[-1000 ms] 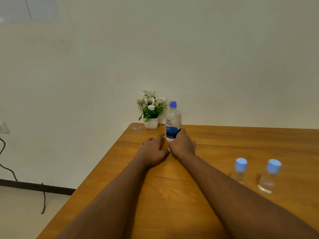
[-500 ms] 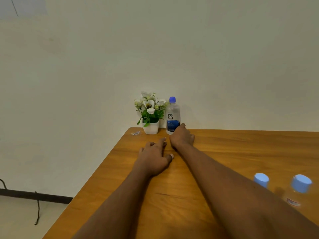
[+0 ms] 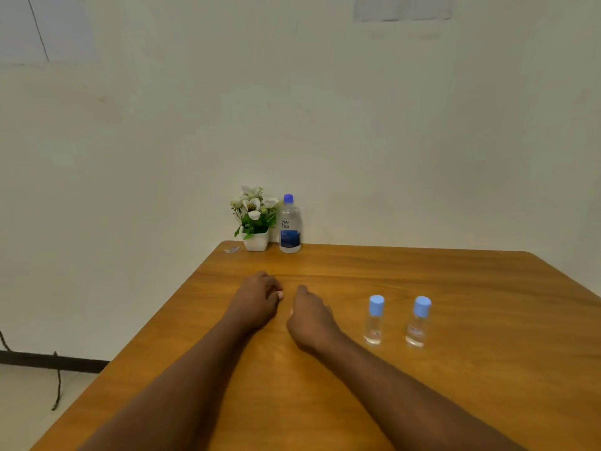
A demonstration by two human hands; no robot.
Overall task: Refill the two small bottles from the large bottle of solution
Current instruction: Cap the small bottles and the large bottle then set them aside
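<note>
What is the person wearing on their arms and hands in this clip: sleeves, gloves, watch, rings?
Nothing shows: both forearms are bare as far as the frame reaches. The left hand and right hand are ungloved, with no watch, bracelet or ring in view.

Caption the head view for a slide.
Both hands, left and right, rest empty on the table; all bottles capped.

A plain home or office room: bare cream wall [image 3: 357, 125], wooden worktop [image 3: 422, 369], small potted flowers [image 3: 255, 219] at the far edge.
</note>
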